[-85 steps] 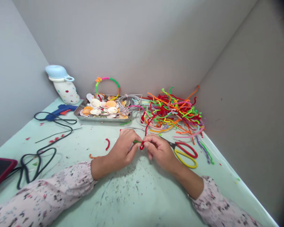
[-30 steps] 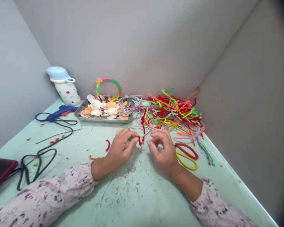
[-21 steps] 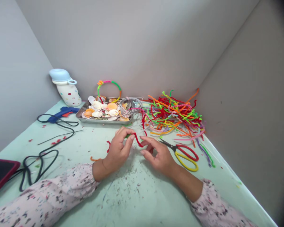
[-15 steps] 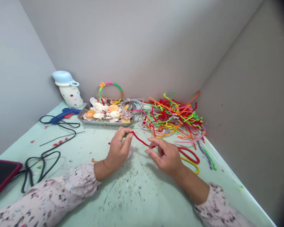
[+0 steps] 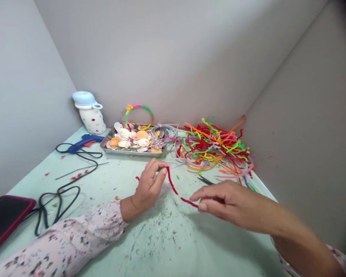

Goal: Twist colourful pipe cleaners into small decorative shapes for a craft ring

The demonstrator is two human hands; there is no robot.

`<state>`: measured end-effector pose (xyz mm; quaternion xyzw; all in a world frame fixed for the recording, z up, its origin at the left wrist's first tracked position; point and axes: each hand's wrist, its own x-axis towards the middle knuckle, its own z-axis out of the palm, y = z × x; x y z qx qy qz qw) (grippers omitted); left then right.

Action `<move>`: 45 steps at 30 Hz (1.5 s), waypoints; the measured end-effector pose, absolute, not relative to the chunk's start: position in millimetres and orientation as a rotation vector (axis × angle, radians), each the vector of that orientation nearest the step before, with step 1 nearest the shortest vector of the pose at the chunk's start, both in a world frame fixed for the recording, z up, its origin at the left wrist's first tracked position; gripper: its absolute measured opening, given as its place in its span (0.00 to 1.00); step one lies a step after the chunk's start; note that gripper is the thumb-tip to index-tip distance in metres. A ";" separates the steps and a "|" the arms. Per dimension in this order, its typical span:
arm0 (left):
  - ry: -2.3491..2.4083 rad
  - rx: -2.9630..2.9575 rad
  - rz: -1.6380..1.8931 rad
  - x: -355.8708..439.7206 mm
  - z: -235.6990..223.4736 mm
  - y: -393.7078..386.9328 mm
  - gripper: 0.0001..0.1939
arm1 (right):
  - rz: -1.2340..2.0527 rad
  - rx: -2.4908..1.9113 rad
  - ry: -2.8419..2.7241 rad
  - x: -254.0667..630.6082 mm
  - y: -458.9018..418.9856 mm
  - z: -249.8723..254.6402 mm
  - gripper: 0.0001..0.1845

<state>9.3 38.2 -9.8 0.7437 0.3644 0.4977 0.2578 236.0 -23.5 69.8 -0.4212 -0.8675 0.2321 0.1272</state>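
A red pipe cleaner (image 5: 173, 185) stretches, slightly sagging, between my two hands, with a thin spot partway along. My left hand (image 5: 150, 184) is closed in a pinch on its upper end, where a bit of green shows by the fingertips. Lower and to the right, my right hand (image 5: 233, 204) pinches the other part between thumb and fingers; a little red shows beneath this hand. Dark scissor tips (image 5: 205, 180) poke out just behind the right hand, which hides the rest of them.
Behind the hands stands a metal tray (image 5: 132, 153) of shells, with a colourful pipe-cleaner ring (image 5: 148, 109) upright in it. Right of it lie coiled grey wire (image 5: 173, 130) and a pipe-cleaner heap (image 5: 219, 142). A bottle (image 5: 90, 115), blue glue gun (image 5: 85, 141), black cord (image 5: 65, 188) and phone (image 5: 8, 219) sit left.
My right hand has moved right and nearer, drawing out more red pipe cleaner. It now covers the red and yellow loops, and scissor tips have come into sight. The view has shifted slightly.
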 end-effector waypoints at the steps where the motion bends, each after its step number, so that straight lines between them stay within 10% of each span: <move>1: 0.971 2.031 1.333 8.7 -9.3 37.0 0.10 | 0.578 -1.192 -2.452 235.8 -20.4 68.9 0.11; 10: 0.825 2.019 1.216 7.3 -13.0 33.4 0.07 | -0.344 -0.985 -2.158 220.0 6.0 23.0 0.09; 45: 0.767 2.229 1.148 12.2 -12.6 31.9 0.04 | -0.088 -0.968 -1.941 195.9 5.1 -15.8 0.07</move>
